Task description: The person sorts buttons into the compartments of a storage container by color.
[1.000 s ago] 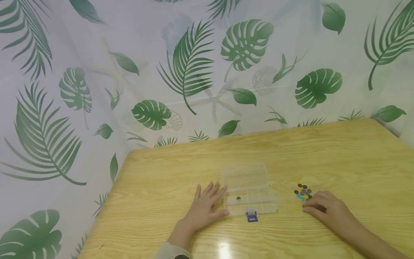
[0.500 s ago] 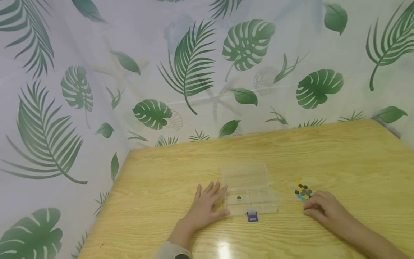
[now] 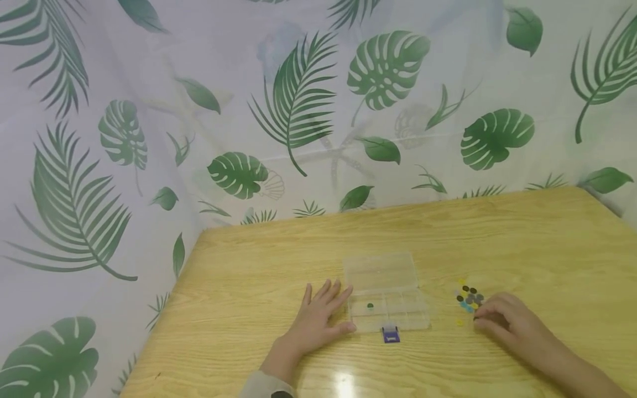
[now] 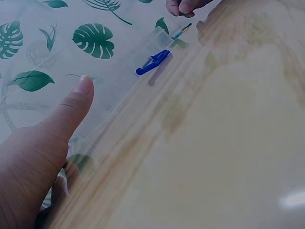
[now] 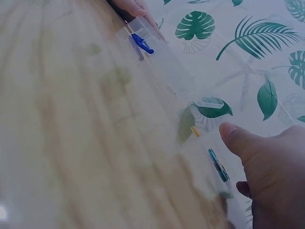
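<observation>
Item: my right hand (image 3: 517,326), drawn slightly right of the lone yellow piece (image 3: 460,322); fingers bent beside the pile (image 3: 470,299), which lies right of the box (image 3: 365,323). Dark speck at their tips; whether grasping, I cannot tell.
Item: my left hand (image 3: 318,321), unmoved, released, fingers spread at the box's left edge.
Item: green piece (image 3: 370,305), alone inside; count unchanged, so the picking is, I judge, mid-step.

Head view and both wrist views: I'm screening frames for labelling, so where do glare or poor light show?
Head view: bright, white glare on the table near the bottom edge, small discs slightly soft; left wrist view: dim, glare low at the right edge; right wrist view: dim, glare low at the left edge.
</observation>
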Available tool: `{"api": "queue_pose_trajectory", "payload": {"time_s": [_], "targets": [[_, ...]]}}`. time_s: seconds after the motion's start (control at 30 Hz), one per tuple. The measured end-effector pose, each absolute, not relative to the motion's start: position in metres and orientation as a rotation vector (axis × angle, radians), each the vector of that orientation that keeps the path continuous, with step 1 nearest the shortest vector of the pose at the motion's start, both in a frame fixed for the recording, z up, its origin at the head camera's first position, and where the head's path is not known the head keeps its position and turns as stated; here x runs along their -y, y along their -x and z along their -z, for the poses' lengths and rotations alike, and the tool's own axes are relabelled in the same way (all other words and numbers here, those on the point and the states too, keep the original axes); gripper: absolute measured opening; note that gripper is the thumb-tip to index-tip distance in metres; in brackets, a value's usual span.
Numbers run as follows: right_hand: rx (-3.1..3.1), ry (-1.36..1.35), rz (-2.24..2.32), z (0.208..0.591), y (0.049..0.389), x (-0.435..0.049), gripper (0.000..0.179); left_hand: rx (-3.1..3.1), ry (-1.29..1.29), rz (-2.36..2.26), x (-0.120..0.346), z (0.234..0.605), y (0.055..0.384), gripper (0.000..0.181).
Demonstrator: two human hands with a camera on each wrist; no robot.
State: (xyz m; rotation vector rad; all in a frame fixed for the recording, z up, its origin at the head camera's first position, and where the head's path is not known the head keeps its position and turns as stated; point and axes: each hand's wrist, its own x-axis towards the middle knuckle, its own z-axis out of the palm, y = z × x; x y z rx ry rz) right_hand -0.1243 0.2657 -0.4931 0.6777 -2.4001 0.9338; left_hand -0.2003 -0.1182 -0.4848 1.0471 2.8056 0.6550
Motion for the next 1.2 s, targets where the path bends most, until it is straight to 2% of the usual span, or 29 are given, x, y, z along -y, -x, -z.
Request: {"api": "queue_pose_trajectory", "payload": {"time_s": [0.5, 0.97, 1.2], "targets": [[2.314, -0.749, -0.857, 0.480, 0.136, -0.260, 0.038, -2.809, -1.059, -0.666, 0.118, 0.484, 0.200, 0.078], [2.353, -0.727, -0.841, 0.466, 0.144, -0.235, 0.024, -2.804, -1.063, -0.662, 0.118, 0.482, 0.198, 0.079], [2.277, -0.815, -0.805, 0.462, 0.151, -0.221, 0.026, -2.808, -1.056, -0.653, 0.117, 0.483, 0.199, 0.077]]}}
